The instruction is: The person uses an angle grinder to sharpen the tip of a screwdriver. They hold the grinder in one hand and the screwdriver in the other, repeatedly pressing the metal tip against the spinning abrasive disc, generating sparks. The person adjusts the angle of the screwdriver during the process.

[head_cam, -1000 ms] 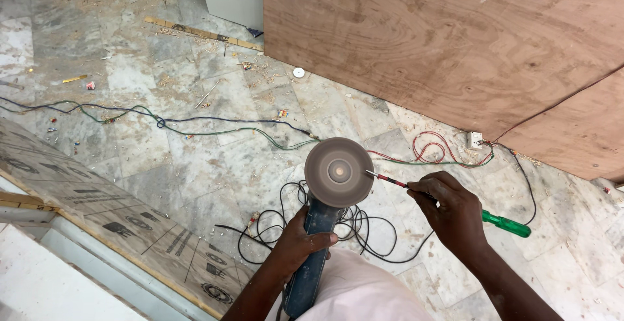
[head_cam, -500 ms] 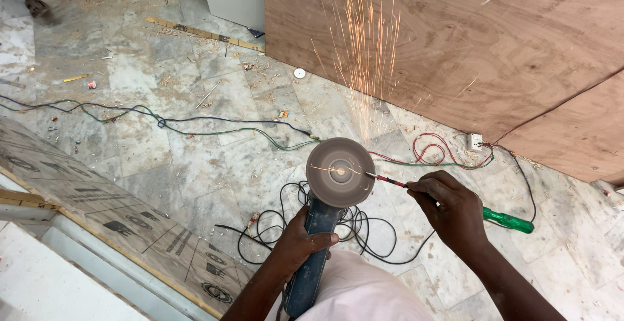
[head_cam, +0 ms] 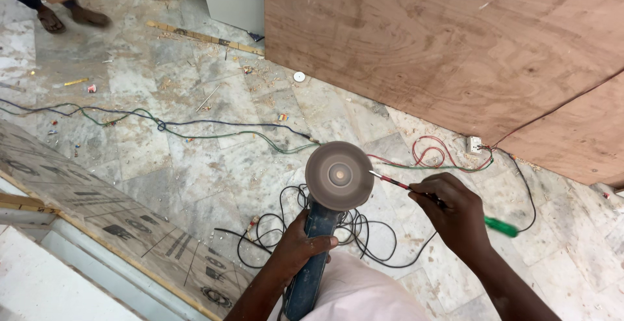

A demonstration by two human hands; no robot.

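Left hand point(head_cam: 300, 248) wrapped tight round angle grinder point(head_cam: 325, 230); right hand point(head_cam: 455, 217) pinched green-handled screwdriver point(head_cam: 442, 202), tip just beside spinning disc point(head_cam: 339, 175). Tip could've snagged, kicked back.

The floor point(head_cam: 195, 165) is pale marble tile, dusty and strewn with wood chips. Right below the fingers point(head_cam: 312, 241) a tangle of black cable point(head_cam: 338, 230) lies on it, a blue and green wire point(head_cam: 162, 126) trails off well to their left, and red loops of wire point(head_cam: 435, 155) run to a small white socket point(head_cam: 474, 144) just beyond the fingers point(head_cam: 432, 187) of the other hand. Further off from them lie a wooden strip point(head_cam: 205, 38), a small white disc point(head_cam: 299, 76) and a printed board point(head_cam: 97, 217) on the near left, while a big plywood sheet point(head_cam: 455, 48) stands on edge.
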